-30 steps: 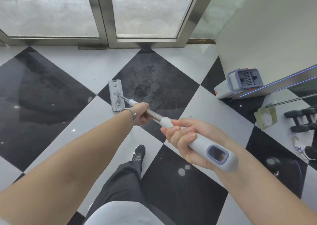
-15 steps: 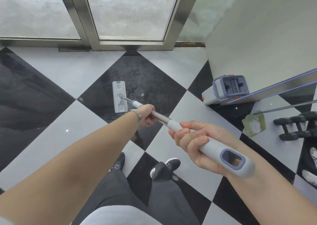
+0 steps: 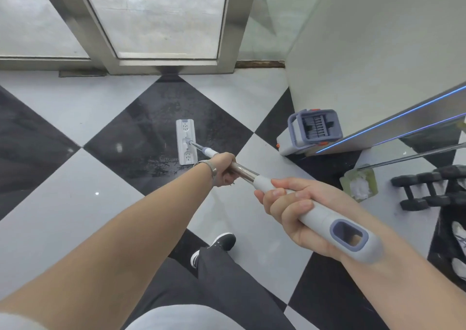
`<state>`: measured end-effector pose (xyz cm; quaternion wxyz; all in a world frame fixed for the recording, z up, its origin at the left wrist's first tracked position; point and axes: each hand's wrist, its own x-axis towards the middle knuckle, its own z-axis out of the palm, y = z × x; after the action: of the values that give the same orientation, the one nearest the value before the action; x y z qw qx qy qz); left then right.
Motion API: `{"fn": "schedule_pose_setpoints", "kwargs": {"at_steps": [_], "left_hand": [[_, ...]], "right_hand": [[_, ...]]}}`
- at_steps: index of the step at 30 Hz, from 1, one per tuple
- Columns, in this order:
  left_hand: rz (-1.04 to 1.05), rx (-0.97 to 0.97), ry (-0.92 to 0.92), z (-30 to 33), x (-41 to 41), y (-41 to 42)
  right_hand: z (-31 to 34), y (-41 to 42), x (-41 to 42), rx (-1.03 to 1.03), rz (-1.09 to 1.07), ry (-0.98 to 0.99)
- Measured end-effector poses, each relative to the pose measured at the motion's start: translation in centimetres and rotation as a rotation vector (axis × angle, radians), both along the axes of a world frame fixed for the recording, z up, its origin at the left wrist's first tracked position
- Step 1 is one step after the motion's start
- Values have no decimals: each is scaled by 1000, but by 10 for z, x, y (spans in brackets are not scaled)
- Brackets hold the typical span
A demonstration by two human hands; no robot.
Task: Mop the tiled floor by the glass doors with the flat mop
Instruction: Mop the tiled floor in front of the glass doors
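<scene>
**Mop head flat on the dark tile**

We saw the mop (image 3: 186, 145) lying flat on a wet black tile of the floor (image 3: 63, 178), short of the glass doors (image 3: 156, 17). The left hand (image 3: 224, 168) curled round the metal pole; the right hand (image 3: 290, 208) wrapped the grey grip, fingers pressed together. A bucket (image 3: 311, 133) stood by the wall (image 3: 378, 52), dumbbells (image 3: 428, 188) nearby.

Both hands (image 3: 295, 208) curled (arms outstretched)

A grey mop bucket (image 3: 312, 133) stands against the white wall (image 3: 378, 52), dumbbells (image 3: 428, 188) nearby.
</scene>
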<state>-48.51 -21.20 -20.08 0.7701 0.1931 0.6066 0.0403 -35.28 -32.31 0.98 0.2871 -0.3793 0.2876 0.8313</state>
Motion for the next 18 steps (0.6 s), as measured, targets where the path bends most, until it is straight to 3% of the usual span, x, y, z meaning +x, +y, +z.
{"fn": "schedule_pose_setpoints", "kwargs": {"at_steps": [18], "left_hand": [[-51, -54, -72, 5, 147, -14]], "right_hand": [[21, -20, 108, -24, 17, -145]]}}
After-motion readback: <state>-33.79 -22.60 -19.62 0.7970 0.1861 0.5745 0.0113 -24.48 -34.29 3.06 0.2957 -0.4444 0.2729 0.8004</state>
